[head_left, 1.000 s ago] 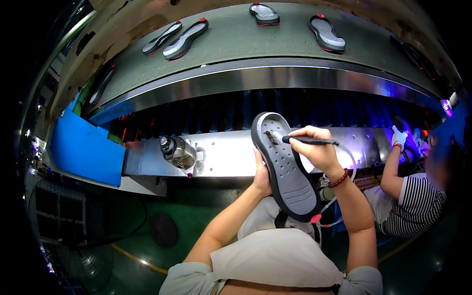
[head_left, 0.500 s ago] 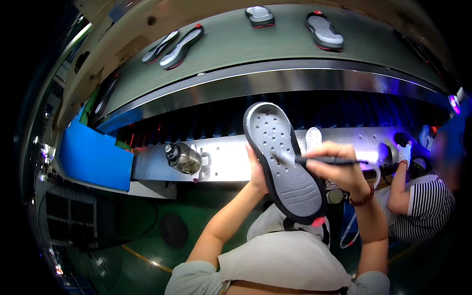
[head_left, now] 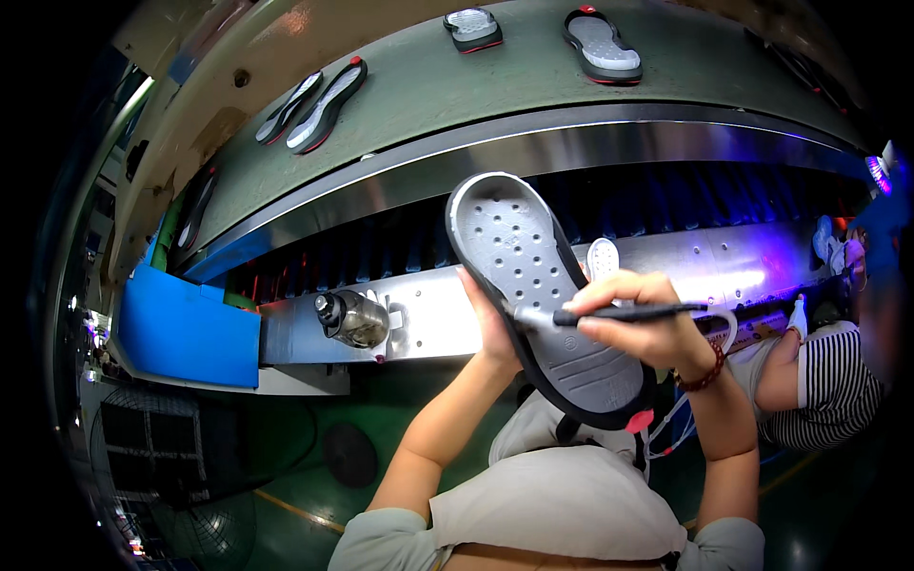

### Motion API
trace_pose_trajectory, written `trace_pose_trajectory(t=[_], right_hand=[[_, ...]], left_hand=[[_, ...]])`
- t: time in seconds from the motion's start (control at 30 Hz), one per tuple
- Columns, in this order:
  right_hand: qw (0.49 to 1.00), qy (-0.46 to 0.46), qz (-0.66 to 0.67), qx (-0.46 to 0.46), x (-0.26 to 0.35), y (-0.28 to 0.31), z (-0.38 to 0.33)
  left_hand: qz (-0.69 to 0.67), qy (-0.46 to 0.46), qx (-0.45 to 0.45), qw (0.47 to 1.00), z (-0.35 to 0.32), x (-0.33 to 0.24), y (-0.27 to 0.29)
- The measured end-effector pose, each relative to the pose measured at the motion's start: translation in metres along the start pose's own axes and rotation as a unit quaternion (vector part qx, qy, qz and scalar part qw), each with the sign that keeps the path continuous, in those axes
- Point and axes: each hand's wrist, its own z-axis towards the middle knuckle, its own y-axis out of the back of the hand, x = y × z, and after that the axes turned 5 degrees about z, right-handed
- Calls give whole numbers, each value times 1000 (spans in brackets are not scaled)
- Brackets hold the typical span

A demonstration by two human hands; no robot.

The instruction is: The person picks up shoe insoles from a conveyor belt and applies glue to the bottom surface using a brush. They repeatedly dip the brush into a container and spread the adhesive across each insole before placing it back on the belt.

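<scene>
A large shoe sole with a grey, hole-dotted inner face, black rim and red tip is held up in front of me. My left hand grips its left edge, the fingers partly hidden beneath. Pinched in my right hand is a black-handled brush. Its pale bristles touch the grey face near the left rim, below the rows of holes. A thin white tube loops by the brush's rear end.
Beyond runs a green conveyor belt carrying several soles. A dark bottle stands on the metal ledge, a small white sole farther right. A co-worker in a striped sleeve is at right; a fan stands lower left.
The brush tip has moved slightly down and left across the sole, toward its left rim. The sole's upper end has shifted left. Soles on the belt appear farther left in view.
</scene>
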Motion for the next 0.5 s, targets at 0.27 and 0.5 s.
trace_pose_trajectory(t=[0.27,0.5], right_hand=[[998,-46,46,-4,1,9,-13],[985,-67,151,44,6,12,-27]], left_hand=[[-28,-55,30,998,12,-15,-3],[-3,-83,3,997,11,-26,5]])
